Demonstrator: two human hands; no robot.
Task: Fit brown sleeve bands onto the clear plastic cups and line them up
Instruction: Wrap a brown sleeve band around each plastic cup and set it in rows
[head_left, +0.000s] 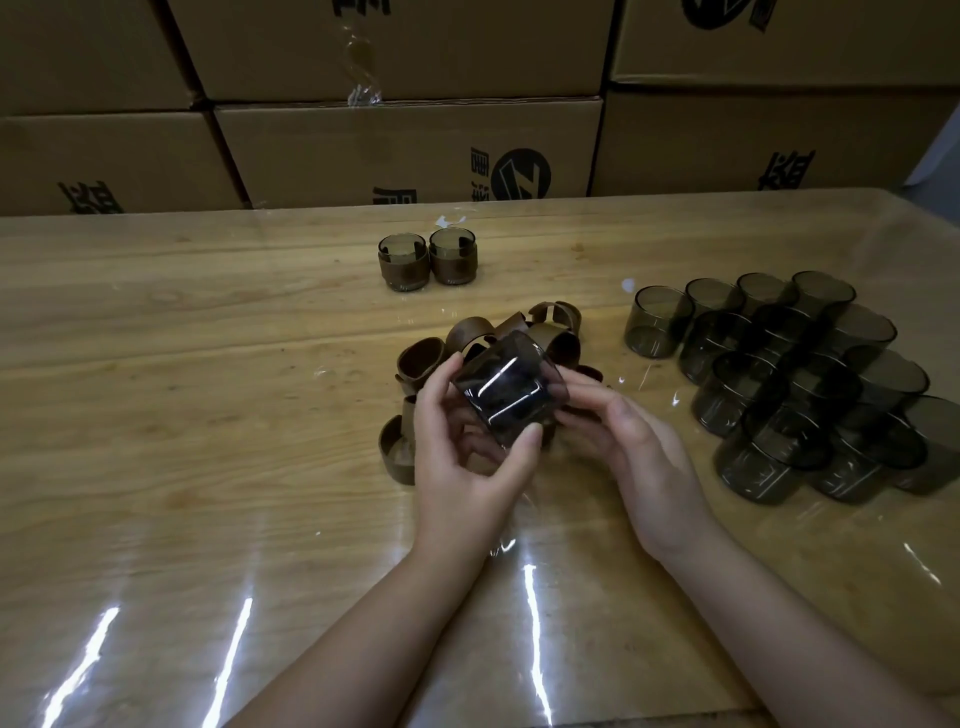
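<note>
Here, both hands held one smoky clear cup (511, 387) tilted on its side just above the surface (208, 364). The left hand (457, 457) had its fingers (451, 366) curled round the cup's left wall, with the thumb at the near edge. The right hand (628, 441) pinched the cup's right side. Beneath and behind it lay a loose heap of brown sleeve bands (421, 358). Two banded cups (404, 267) stood upright, side by side, toward the far edge. A cluster of bare cups (789, 384) stood to the right. Cardboard boxes (405, 150) were stacked behind.
</note>
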